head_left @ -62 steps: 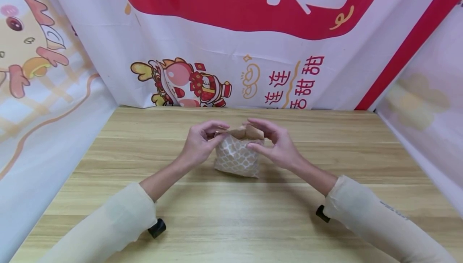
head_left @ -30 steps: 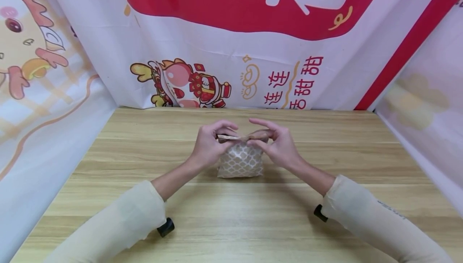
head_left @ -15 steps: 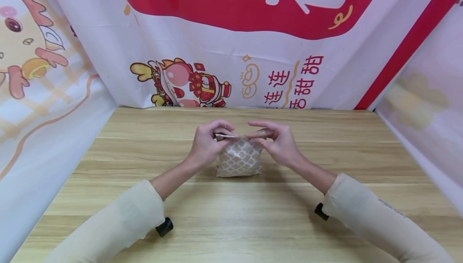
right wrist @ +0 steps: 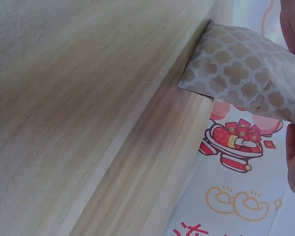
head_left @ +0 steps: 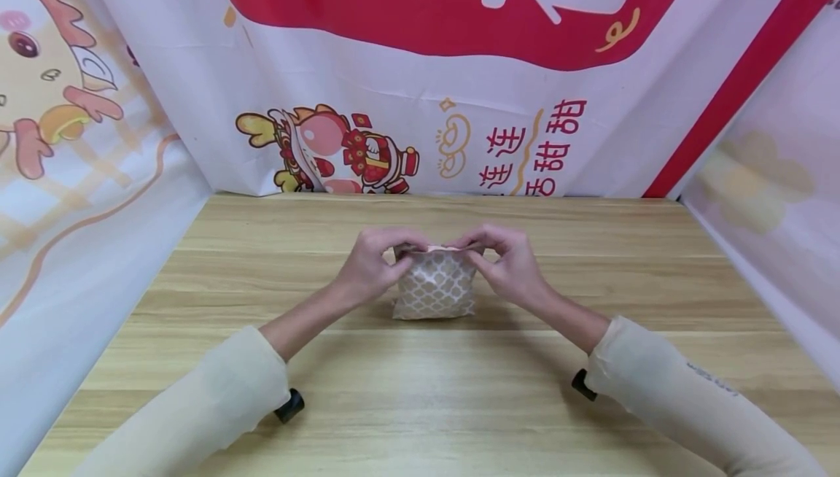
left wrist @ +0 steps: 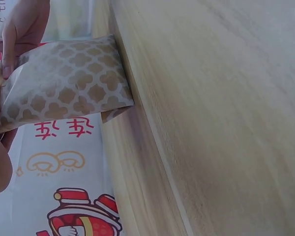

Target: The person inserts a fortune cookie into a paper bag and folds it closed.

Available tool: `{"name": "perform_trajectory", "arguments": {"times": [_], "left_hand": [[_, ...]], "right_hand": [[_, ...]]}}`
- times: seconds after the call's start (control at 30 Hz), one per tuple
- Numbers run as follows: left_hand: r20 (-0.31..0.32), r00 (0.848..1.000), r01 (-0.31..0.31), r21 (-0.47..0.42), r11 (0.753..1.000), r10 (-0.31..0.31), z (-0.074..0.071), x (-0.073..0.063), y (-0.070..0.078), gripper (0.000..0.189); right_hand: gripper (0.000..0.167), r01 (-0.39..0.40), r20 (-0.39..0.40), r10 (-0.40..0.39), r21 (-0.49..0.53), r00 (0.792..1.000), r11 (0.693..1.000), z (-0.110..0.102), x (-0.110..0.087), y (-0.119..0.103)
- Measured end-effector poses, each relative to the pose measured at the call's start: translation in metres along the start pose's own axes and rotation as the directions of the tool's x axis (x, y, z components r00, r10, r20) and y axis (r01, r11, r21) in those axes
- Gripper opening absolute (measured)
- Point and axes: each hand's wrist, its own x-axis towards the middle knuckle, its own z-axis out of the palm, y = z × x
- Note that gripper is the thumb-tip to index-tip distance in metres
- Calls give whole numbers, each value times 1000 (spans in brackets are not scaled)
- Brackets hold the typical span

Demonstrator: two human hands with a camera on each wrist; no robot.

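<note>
A small brown paper bag [head_left: 434, 287] with a white lattice print stands upright on the wooden table, its top edge drawn nearly flat. My left hand [head_left: 377, 262] pinches the top left corner between thumb and fingers. At the top right corner my right hand [head_left: 508, 262] pinches the rim the same way. In the left wrist view the bag [left wrist: 69, 81] bulges in the middle, its bottom edge at the table. The right wrist view shows the bag's [right wrist: 246, 71] other side, with fingers at its upper end. The inside of the bag is hidden.
The wooden table [head_left: 420, 404] runs back to a white and red printed cloth [head_left: 407, 83]. More printed cloth hangs at the left side [head_left: 79, 192] and the right side [head_left: 774, 192]. A black wrist device [head_left: 289, 405] shows under the left sleeve.
The bag's mouth, gaping earlier, has been drawn together into a nearly straight edge. My hands have shifted their grip along the rim to the two top corners.
</note>
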Motion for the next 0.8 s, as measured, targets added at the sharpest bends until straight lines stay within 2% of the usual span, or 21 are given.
{"name": "perform_trajectory", "arguments": {"times": [0.23,0.5,0.67,0.8], "left_hand": [[53,996,-78,87,993,74,-4,-1,1,30],[135,986,-124,198,972,98,-11,-2,2,26],[134,983,-146,173,974,124,-15,-6,0,25],[113,985,-146,141,979,130,-14,-8,-2,21]], "right_hand": [[26,77,43,-77,-9,996,997,-2,-2,3],[28,180,68,-175,-83,982,980,-6,-4,7],[24,264,87,-255,-121,963,957,-10,-4,9],[22,299,97,-288,-127,953,946,-13,-5,10]]}}
